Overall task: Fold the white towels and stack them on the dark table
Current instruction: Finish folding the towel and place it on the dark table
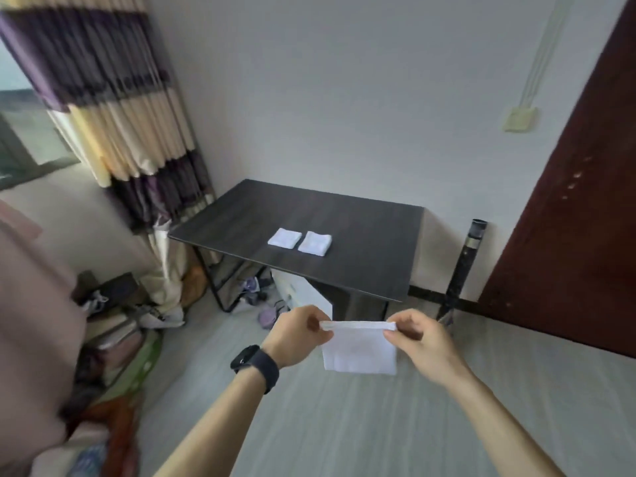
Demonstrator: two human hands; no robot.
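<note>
A white towel (359, 351) hangs in the air in front of me, doubled over, its top edge stretched level between my hands. My left hand (298, 333), with a dark watch on its wrist, pinches the top left corner. My right hand (418, 337) pinches the top right corner. Beyond them stands the dark table (361, 266). Two folded white towels lie side by side on it, the left folded towel (284, 238) and the right folded towel (315, 243), apart from each other.
A striped curtain (113, 108) hangs left of the table. Shoes and clutter (113, 325) lie on the floor at the left and under the table. A dark post (464, 266) leans by the wall, beside a brown door (578, 215). Grey floor stretches below my arms.
</note>
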